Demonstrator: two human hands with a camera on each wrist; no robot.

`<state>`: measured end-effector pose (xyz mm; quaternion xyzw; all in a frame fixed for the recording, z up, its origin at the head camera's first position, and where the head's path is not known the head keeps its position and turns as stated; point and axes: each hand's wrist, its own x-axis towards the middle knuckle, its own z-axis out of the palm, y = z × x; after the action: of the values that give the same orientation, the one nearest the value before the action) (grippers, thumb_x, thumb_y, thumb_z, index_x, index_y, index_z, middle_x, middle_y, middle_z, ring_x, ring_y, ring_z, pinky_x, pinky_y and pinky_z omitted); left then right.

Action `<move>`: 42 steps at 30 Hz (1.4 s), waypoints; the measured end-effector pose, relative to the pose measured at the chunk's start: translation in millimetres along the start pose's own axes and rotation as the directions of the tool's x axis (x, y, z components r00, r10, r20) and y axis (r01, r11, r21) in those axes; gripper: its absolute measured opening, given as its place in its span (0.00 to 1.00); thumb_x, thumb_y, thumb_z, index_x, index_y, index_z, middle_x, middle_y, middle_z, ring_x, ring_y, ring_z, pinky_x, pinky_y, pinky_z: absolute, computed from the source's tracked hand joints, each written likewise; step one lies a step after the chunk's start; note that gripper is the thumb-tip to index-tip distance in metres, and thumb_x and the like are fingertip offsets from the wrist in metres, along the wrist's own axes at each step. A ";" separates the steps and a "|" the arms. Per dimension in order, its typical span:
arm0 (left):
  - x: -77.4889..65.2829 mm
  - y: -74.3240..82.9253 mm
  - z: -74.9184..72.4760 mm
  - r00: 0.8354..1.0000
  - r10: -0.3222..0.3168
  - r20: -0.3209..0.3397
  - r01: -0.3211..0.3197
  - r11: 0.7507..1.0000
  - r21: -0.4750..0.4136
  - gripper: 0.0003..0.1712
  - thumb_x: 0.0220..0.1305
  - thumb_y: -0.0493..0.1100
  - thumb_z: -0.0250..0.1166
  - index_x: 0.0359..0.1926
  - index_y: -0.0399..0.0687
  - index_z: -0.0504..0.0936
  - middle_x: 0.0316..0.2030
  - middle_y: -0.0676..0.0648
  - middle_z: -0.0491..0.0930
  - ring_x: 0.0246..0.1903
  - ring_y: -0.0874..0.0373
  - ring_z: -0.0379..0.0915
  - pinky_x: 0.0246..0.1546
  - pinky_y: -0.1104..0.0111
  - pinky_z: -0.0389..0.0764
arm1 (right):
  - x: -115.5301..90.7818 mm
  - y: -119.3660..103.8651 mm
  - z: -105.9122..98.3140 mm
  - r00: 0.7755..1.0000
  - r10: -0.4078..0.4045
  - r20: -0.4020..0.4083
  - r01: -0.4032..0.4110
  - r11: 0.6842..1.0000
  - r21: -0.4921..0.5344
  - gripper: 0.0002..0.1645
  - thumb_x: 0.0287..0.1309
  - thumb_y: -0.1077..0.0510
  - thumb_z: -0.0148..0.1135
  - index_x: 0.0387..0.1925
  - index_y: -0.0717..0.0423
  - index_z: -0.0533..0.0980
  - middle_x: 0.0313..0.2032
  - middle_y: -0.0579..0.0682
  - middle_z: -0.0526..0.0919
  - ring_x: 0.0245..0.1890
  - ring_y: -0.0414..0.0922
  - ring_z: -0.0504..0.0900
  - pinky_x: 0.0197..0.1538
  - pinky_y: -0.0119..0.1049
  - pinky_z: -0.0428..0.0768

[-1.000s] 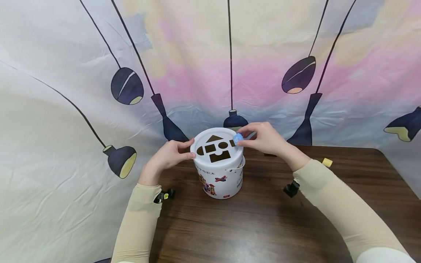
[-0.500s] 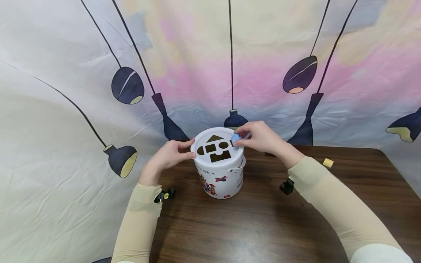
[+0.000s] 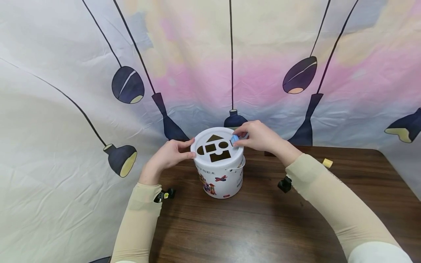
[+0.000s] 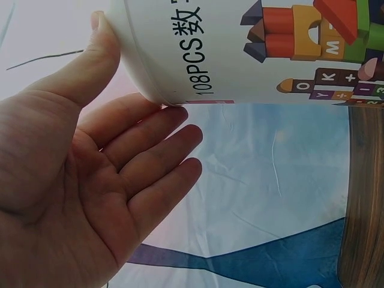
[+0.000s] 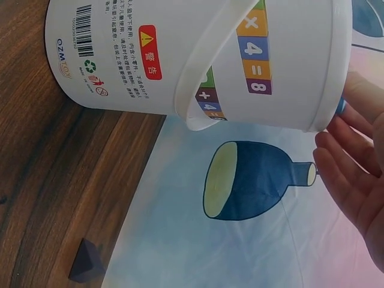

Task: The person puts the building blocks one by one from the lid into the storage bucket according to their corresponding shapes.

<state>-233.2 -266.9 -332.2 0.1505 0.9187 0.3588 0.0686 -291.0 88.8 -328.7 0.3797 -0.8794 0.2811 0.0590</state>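
Note:
A white toy-block bucket (image 3: 219, 180) stands upright on the table, its lid (image 3: 201, 140) cut with several shaped holes. My left hand (image 3: 168, 154) rests against the lid's left rim, thumb in front and index finger behind. In the left wrist view its fingers (image 4: 159, 159) look nearly straight, beside the bucket's printed side. At the opposite side of the lid, my right hand (image 3: 261, 137) pinches a small blue block (image 3: 234, 140) over the right-hand slot. From the right wrist only a sliver of that block shows, behind the rim; the slot is largely covered.
A yellow block (image 3: 327, 163) lies on the brown wooden table (image 3: 256, 223), near the right forearm. A dark triangular block (image 5: 87, 262) sits by the table's far edge. The bucket's white handle (image 5: 201, 66) hangs on its right side. A lamp-patterned cloth (image 3: 197, 73) stands behind.
My right hand has shifted slightly left with the blue block, which has turned and sits closer over the slot. The left hand and bucket have stayed put.

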 end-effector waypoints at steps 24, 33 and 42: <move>0.8 -0.3 0.4 1.000 0.009 -0.011 -0.008 1.000 0.015 0.40 0.69 0.54 0.76 0.77 0.49 0.73 0.72 0.44 0.74 0.73 0.44 0.68 0.71 0.46 0.71 | -1.8 -2.2 -1.6 1.000 0.016 0.024 -0.016 1.000 -0.017 0.27 0.61 0.47 0.80 0.57 0.57 0.88 0.50 0.50 0.89 0.49 0.50 0.86 0.49 0.47 0.86; 0.3 -0.2 0.8 1.000 0.009 -0.013 -0.008 1.000 0.018 0.39 0.69 0.53 0.76 0.76 0.49 0.73 0.71 0.44 0.75 0.73 0.45 0.68 0.71 0.46 0.71 | -3.3 1.6 -0.2 1.000 0.015 0.024 -0.015 1.000 0.004 0.27 0.62 0.47 0.80 0.58 0.56 0.88 0.51 0.50 0.88 0.50 0.49 0.87 0.50 0.45 0.87; 0.8 0.3 0.6 1.000 0.007 -0.012 -0.006 1.000 0.020 0.40 0.69 0.54 0.76 0.76 0.50 0.73 0.71 0.45 0.75 0.73 0.45 0.68 0.71 0.46 0.71 | -20.7 28.2 0.5 0.997 0.035 -0.075 -0.025 0.990 0.137 0.25 0.64 0.50 0.79 0.58 0.57 0.87 0.49 0.51 0.90 0.48 0.48 0.87 0.50 0.47 0.88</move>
<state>-233.7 -266.0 -332.4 0.1521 0.9220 0.3508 0.0606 -296.1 117.3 -348.4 0.3584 -0.8608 0.3559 0.0627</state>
